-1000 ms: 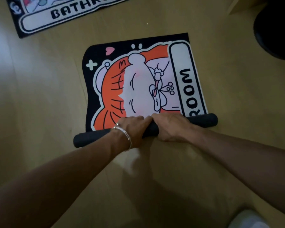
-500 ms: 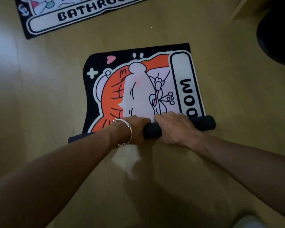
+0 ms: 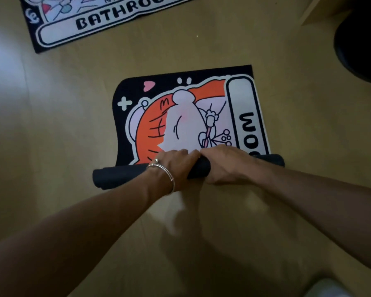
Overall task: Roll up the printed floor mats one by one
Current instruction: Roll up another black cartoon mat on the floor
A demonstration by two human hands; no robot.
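Note:
A printed floor mat (image 3: 186,116) with an orange and white cartoon and black border lies on the wooden floor, its near part wound into a black roll (image 3: 118,175). My left hand (image 3: 176,166), with a silver bracelet at the wrist, and my right hand (image 3: 225,163) sit side by side on the middle of the roll, fingers curled over its far side. The letters "OM" still show on the flat part at the right. A second mat (image 3: 99,20) reading "BATHROOM" lies flat at the top left.
A dark round object (image 3: 360,46) stands at the top right next to a pale wooden edge (image 3: 315,11). A white shape (image 3: 334,288) shows at the bottom right corner. Bare wooden floor surrounds the mats.
The roll has moved away from me over the flat mat, covering more of the lettering. Both hands travelled forward with it.

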